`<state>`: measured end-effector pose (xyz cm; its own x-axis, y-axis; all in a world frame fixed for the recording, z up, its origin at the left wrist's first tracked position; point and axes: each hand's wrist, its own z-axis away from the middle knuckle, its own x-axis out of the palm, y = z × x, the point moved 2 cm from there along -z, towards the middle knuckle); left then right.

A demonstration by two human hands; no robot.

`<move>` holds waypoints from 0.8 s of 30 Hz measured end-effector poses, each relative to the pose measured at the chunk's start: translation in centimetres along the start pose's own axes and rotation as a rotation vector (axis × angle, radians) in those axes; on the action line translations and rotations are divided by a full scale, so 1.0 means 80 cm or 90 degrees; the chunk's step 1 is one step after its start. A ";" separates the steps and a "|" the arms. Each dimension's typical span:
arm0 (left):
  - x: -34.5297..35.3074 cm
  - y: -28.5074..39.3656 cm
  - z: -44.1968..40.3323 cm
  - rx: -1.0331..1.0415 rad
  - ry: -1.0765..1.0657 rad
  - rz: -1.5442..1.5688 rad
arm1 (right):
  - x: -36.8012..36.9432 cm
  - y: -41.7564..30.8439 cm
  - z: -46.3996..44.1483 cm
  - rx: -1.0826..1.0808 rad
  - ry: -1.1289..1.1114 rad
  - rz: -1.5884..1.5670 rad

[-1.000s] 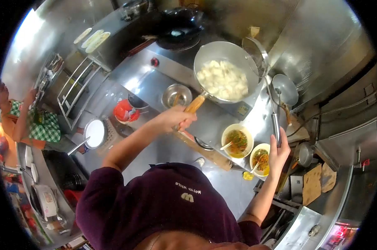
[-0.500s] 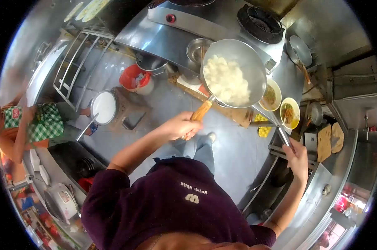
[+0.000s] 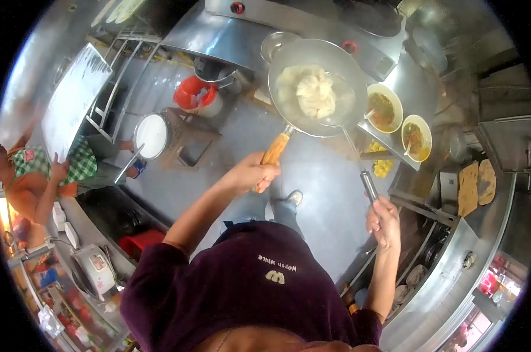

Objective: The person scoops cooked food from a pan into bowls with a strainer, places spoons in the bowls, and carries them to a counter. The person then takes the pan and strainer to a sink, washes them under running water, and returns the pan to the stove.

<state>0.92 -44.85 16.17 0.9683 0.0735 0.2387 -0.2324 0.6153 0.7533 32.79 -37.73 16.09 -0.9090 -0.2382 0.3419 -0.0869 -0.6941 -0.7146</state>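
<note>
My left hand [image 3: 258, 171] is wrapped round the wooden handle [image 3: 276, 146] of a wide metal pan [image 3: 282, 108]. Pale dumplings [image 3: 316, 95] lie bunched in the middle of the pan, in a strainer whose mesh dips inside it. My right hand [image 3: 384, 220] grips the metal handle [image 3: 369, 185] of that strainer. Right of the pan, two bowls of soup, one [image 3: 383, 111] nearer and one [image 3: 417, 138] farther right, stand on the steel counter, each with a white spoon.
At the left, a person in a green checked apron [image 3: 82, 158] holds a pale sheet or tray [image 3: 72, 102]. A white-filled pot [image 3: 151, 136] with a ladle stands near a red bucket [image 3: 196, 95]. A steel bowl [image 3: 275, 46] sits behind the pan.
The pan has gone from over the stove to nearer my body's front. The strainer has swung into it and gathered the dumplings. The other person's sheet has come further into view.
</note>
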 end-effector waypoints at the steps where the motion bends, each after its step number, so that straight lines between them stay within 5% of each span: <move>1: 0.005 -0.005 -0.003 0.008 -0.003 -0.010 | -0.004 0.007 0.001 -0.017 -0.008 -0.014; 24: 0.076 0.007 -0.061 0.008 -0.015 0.071 | -0.052 -0.034 0.049 -0.190 0.099 -0.045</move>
<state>7.15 -40.21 15.03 0.9340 0.1224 0.3357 -0.3398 0.5944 0.7288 38.40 -37.47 18.99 -0.9456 -0.0737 0.3168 -0.2472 -0.4700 -0.8474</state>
